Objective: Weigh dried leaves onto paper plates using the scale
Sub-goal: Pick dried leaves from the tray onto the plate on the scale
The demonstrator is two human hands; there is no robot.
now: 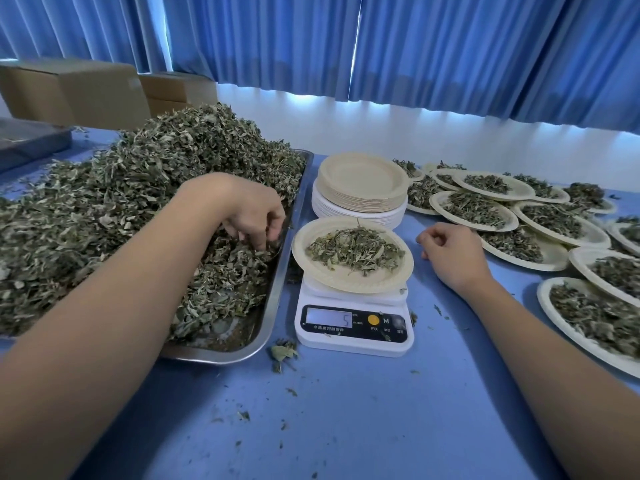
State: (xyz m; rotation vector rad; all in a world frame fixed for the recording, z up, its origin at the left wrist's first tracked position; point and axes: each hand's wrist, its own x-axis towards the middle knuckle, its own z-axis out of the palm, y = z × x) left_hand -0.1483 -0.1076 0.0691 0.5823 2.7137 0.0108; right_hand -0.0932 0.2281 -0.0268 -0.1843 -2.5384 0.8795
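A white digital scale stands on the blue table and its display reads 5. On it sits a paper plate holding a small heap of dried leaves. Left of it, a metal tray carries a big pile of dried leaves. My left hand reaches into that pile near the tray's right rim, fingers curled down and pinching leaves. My right hand rests on the table right of the scale, fingers loosely curled, holding nothing.
A stack of empty paper plates stands behind the scale. Several filled plates overlap across the right side of the table. Cardboard boxes sit at the back left. Blue curtains hang behind. Leaf crumbs lie scattered on the near table.
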